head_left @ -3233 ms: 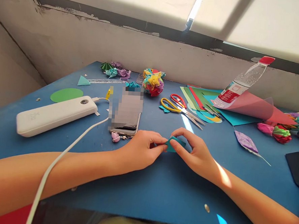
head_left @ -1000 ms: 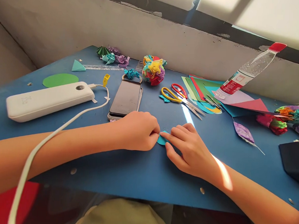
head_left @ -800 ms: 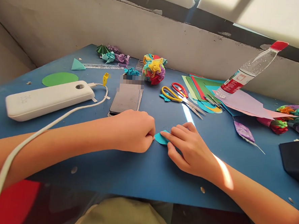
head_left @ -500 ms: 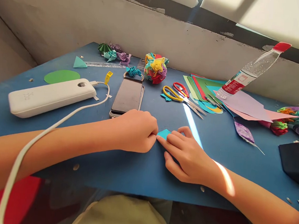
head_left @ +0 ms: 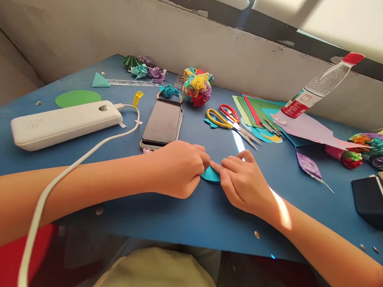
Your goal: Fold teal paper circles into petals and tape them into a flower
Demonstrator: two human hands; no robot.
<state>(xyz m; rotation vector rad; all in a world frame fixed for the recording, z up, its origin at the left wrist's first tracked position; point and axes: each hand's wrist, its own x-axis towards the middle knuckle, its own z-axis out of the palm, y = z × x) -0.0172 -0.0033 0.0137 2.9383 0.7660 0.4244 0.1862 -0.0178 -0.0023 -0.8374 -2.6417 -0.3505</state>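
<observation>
One piece of blue paper [head_left: 210,175], seemingly folded and mid-work, lies on the bench [head_left: 161,219].
From the left: one power bank [head_left: 66,124], one green oval [head_left: 79,98], one teal wedge [head_left: 99,81] and one phone [head_left: 163,121]; then the left hand [head_left: 183,171], curled, fingertips at the paper's left side, whether pinching I cannot tell. Between the hands, the paper appears to have at least one fold done; what is left does not show. Beyond lies one pair of scissors [head_left: 236,126]. The right hand [head_left: 243,181] is loosely open, index finger stretched over the paper's upper edge. Farther right come overlapping sheets [head_left: 312,133], too layered to count, one bottle [head_left: 311,96] and one purple leaf shape [head_left: 308,165].
</observation>
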